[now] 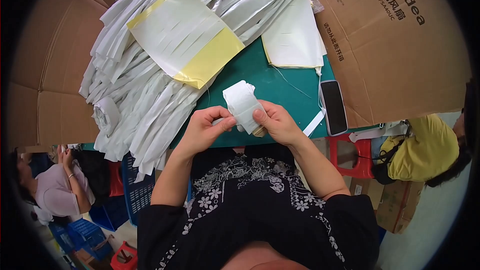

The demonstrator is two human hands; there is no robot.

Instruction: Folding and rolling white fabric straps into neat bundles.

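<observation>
White bundle (243,101) between left hand (206,124) and right hand (278,124), thumbs (260,116) uppermost

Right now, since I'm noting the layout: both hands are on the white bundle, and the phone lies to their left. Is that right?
Not quite: the left hand and right hand are on the white bundle, but the phone lies to their right, as the head view shows.

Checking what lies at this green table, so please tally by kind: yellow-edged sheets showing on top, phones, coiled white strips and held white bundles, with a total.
Yellow-edged sheets: 2 (layers beneath can't be counted)
Phone: 1
Coiled white strip: 1
Held white bundle: 1
Total: 5
</observation>
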